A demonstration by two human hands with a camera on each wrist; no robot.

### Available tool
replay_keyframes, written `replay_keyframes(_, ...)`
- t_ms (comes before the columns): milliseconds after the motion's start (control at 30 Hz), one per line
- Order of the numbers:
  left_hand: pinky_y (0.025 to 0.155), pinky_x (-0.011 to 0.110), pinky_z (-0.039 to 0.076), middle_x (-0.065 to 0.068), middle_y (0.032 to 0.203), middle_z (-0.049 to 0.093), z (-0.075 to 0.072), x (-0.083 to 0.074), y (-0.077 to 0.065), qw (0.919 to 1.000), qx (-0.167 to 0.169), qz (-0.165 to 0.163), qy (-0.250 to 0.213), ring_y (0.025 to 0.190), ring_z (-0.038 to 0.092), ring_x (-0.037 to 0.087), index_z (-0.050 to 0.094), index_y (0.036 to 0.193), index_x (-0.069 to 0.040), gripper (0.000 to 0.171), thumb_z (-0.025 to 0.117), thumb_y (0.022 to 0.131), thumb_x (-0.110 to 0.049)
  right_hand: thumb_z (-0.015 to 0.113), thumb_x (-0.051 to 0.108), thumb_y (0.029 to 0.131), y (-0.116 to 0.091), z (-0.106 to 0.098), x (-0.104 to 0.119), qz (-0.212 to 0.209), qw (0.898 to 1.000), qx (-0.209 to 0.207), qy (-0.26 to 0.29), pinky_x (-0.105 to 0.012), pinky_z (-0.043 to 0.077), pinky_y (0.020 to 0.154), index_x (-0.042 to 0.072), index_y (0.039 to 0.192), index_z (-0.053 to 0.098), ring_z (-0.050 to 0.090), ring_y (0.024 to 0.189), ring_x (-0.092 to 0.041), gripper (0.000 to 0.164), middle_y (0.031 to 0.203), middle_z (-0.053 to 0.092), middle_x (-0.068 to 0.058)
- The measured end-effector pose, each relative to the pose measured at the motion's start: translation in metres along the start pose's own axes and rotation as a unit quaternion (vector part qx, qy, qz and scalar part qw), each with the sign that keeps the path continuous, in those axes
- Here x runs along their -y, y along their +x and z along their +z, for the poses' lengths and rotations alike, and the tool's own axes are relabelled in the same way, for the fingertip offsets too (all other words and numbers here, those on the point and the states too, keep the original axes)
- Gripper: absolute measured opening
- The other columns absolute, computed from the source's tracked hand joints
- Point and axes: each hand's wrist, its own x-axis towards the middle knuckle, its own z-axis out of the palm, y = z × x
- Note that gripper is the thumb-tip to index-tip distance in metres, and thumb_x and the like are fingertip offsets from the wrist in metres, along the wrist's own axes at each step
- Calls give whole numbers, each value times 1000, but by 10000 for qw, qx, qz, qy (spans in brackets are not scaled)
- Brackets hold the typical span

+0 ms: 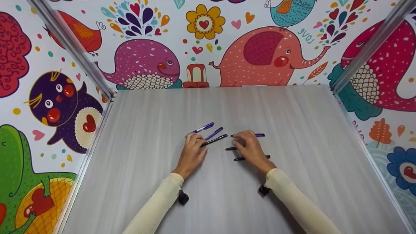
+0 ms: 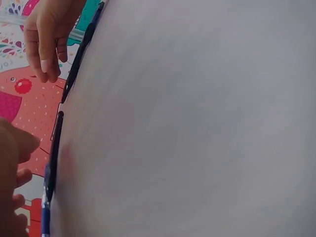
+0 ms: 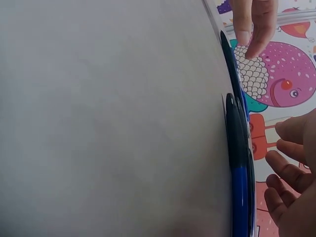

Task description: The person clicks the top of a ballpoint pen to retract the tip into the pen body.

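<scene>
My left hand [image 1: 191, 152] hovers at the near end of three pens, its fingers loosely bent and nothing seen in its grasp. Those pens lie slanted side by side: a blue pen with a clear part [image 1: 205, 126], a blue pen [image 1: 214, 133] and a black pen [image 1: 217, 139]. Over three more pens, lying roughly crosswise, is my right hand [image 1: 252, 149], partly hiding them. They are a dark pen with a purple end [image 1: 260, 135], a black pen [image 1: 231, 148] and another black pen [image 1: 240, 159]. In the right wrist view, the right fingers [image 3: 286, 170] are spread apart above the pens.
The pens lie on a grey wood-grain table [image 1: 146, 113]. Cartoon-printed walls [image 1: 201, 52] stand at its back and sides, with metal posts [image 1: 360, 48] at the back corners. Dark wrist devices [image 1: 183, 197] hang under both cream sleeves [image 1: 156, 204].
</scene>
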Motion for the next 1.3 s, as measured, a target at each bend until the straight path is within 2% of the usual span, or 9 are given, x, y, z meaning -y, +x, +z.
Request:
replay_keyframes(267,117,57,45,20,123,70,0,9,1,9996,163,-59,219,133,56,47,78,107,0,19,88,91,-2,84,4,97,9,15,4,-119,9996,62,-264,-54,50,104,-1,116,79,58,120,-35,21,120,76,-13)
replay_keyframes(467,118,55,45,19,126,69,0,10,2,9988,351,-160,300,135,54,45,78,107,-1,15,85,94,-5,85,4,96,17,21,5,-166,9981,118,-590,-56,47,104,0,115,79,57,119,-38,21,120,74,-14)
replay_keyframes(733,116,56,46,18,125,69,5,11,1,9984,315,-55,472,135,53,42,79,106,-2,16,86,93,-6,84,8,98,21,26,2,-42,9954,294,-912,-59,43,106,-2,121,79,54,122,-39,26,123,71,-17)
replay_keyframes(900,118,58,44,19,124,69,5,12,2,9983,348,-42,476,134,54,44,78,107,0,15,85,95,-6,85,7,97,23,30,1,-90,9954,195,-938,-61,43,105,-3,121,78,55,122,-40,27,121,71,-19)
replay_keyframes(1133,119,58,42,20,123,68,9,13,3,9977,448,-40,499,134,53,47,79,107,1,11,81,98,-6,84,5,96,23,34,-3,-328,9931,86,-1120,-61,42,103,-2,112,80,54,120,-42,18,117,70,-19)
replay_keyframes(1300,120,59,41,19,123,68,9,13,4,9983,454,-126,352,135,53,47,80,105,0,7,79,99,-4,87,7,94,22,34,-1,-276,9920,-78,-1226,-60,42,101,1,104,81,53,121,-41,13,115,71,-17)
